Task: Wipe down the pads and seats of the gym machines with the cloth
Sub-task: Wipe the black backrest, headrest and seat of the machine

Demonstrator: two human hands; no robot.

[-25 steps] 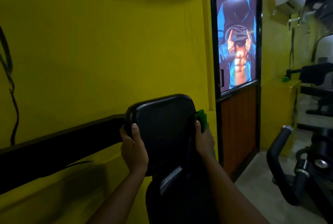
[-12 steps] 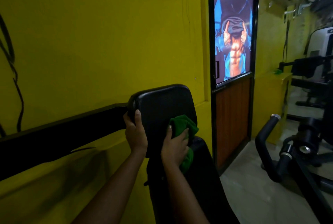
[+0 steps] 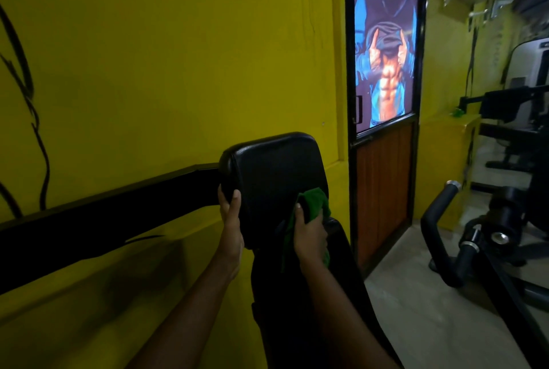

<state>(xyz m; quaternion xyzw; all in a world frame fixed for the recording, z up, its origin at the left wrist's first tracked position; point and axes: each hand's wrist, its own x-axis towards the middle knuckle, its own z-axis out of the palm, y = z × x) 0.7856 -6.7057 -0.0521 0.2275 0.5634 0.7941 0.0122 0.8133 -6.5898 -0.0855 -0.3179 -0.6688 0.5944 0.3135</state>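
The left hand (image 3: pixel 230 221) grips the black pad (image 3: pixel 273 169) by its edge; the right hand (image 3: pixel 310 239) squeezes the green cloth (image 3: pixel 315 201) against it; the long pad below (image 3: pixel 300 309) probably comes next.

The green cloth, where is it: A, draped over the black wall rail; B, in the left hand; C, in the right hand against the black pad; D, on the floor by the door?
C: the right hand grips the green cloth against the black pad, while the left hand holds the pad's left edge.
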